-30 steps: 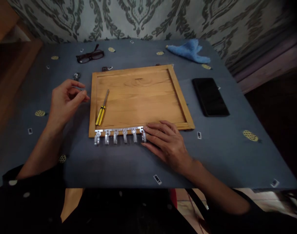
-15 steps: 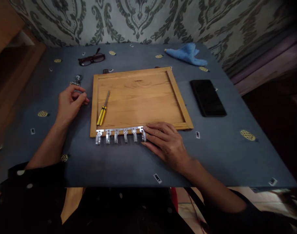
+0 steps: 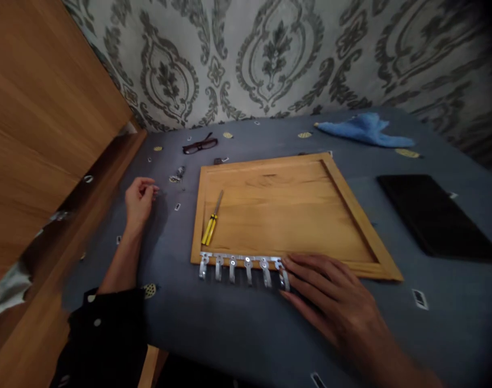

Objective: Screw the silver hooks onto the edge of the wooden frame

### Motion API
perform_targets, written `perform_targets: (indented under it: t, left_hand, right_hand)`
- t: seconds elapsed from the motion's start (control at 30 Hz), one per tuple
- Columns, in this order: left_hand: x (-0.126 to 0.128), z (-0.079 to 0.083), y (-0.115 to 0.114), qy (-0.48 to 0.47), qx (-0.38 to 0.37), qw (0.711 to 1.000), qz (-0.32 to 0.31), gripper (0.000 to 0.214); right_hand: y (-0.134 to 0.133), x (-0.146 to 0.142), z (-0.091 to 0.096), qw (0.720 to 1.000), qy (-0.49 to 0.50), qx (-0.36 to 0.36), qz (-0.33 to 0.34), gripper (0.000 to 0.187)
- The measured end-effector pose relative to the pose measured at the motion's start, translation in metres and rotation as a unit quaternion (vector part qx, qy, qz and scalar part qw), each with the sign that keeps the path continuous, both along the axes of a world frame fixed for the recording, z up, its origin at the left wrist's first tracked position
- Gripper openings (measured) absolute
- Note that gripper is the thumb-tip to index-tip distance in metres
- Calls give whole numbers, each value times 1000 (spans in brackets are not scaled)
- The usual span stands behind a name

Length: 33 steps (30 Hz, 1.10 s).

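Observation:
A silver metal hook rail with several hooks lies along the near edge of a framed wooden board. My right hand rests at the rail's right end, its fingers on the last hook and the frame. To the left of the board, my left hand hovers over the table with fingers curled towards the thumb; anything between them is too small to make out. A screwdriver with a yellow and black handle lies on the board's left side. Small metal hardware is heaped just beyond my left hand.
Eyeglasses lie at the back of the blue-grey table. A blue cloth sits at the back right, with a black phone right of the board. Wooden furniture borders the left side; a patterned wall is behind.
The camera has turned to the left. My left hand has moved left, away from the board and the small hardware. My right hand stays at the rail's right end.

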<state>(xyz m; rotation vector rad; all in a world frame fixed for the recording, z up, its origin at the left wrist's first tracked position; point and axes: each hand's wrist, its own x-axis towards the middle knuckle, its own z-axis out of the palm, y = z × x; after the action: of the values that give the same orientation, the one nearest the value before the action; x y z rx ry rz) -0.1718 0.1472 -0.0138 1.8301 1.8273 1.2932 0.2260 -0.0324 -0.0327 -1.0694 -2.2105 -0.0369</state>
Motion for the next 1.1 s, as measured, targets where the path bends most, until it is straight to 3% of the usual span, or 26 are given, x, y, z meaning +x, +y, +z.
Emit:
perform_targets:
  t: [0.13,0.47,0.77,1.1]
  left_hand:
    - [-11,-12,4,73,-34,997,-10,30]
    - [20,-21,6,224,-31,968,-107,33]
    - [12,-24,11,227,-27,970,-82,34]
    - [22,-29,21,236,-29,969,-62,33]
  right_hand:
    - [4,2,2,999,-8,32,12,20]
    - [3,2,1,999,-19,43,15,20]
    - [4,0,3,999,-14,50,14,19]
    - [2,0,7,999,-16,42,8,21]
